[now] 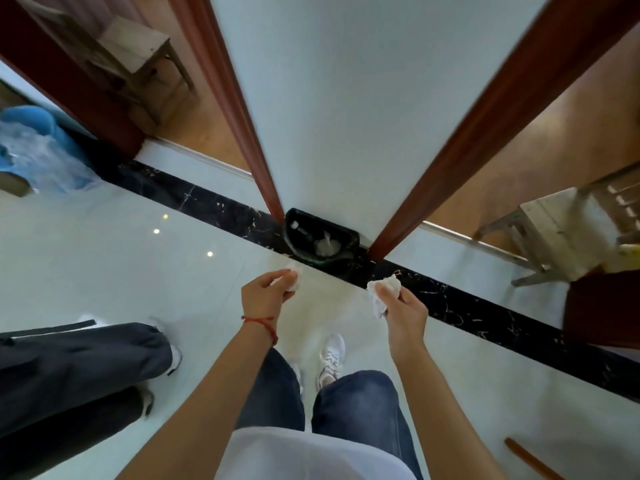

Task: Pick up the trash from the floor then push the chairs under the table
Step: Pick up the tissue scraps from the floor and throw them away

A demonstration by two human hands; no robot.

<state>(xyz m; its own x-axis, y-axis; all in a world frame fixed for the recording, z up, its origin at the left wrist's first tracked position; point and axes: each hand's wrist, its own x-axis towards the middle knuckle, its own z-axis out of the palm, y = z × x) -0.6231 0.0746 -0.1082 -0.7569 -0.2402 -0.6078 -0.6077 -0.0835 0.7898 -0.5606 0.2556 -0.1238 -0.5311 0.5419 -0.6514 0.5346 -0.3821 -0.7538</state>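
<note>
Both hands, left [266, 292] and right [401, 306], grip crumpled tissues [384, 289] near the black bin [320, 239]

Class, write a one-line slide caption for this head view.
Both hands, left hand and right hand, hold crumpled tissues before a black bin.

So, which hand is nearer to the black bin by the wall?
Left, though only slightly. The left hand, gripping crumpled paper, is just below the black bin, left of its middle. The right hand grips paper too, lower and further right.
</note>
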